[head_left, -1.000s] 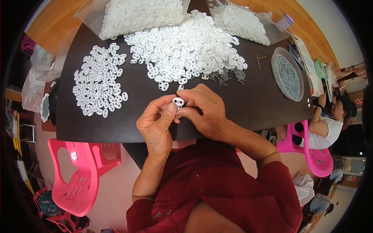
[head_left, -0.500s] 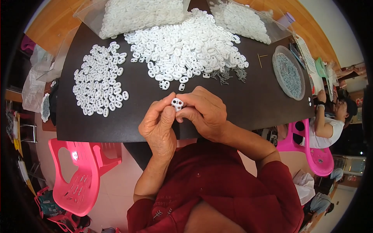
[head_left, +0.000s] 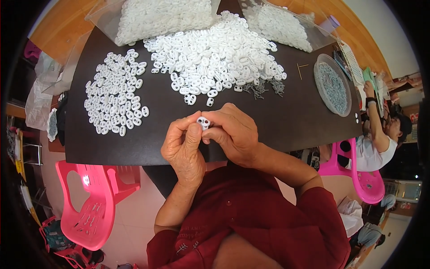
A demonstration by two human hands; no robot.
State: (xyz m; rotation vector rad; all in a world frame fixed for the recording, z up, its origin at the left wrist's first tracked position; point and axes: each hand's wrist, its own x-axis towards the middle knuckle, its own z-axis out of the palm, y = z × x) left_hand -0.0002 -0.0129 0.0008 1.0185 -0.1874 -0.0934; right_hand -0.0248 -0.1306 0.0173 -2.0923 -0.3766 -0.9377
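Just above the table's near edge, my left hand and my right hand meet around a small white two-holed plastic piece. Thumb and index finger of each hand pinch it from its two sides, with the holes facing up. Whether a second part sits inside it is too small to tell. Beyond my fingertips, a few loose white pieces lie at the near edge of a big heap of similar white pieces. Small dark grey thin parts lie scattered at that heap's right front.
Spread at the left is a group of white oval pieces. Clear bins full of white pieces stand at the back. A round tub of grey-blue small parts and thin brass-coloured rods lie right. Another person sits at the right.
The white piece has tilted slightly between my fingers, while both hands stay nearly in place. The other person at the right has stretched an arm out toward the table's far right.
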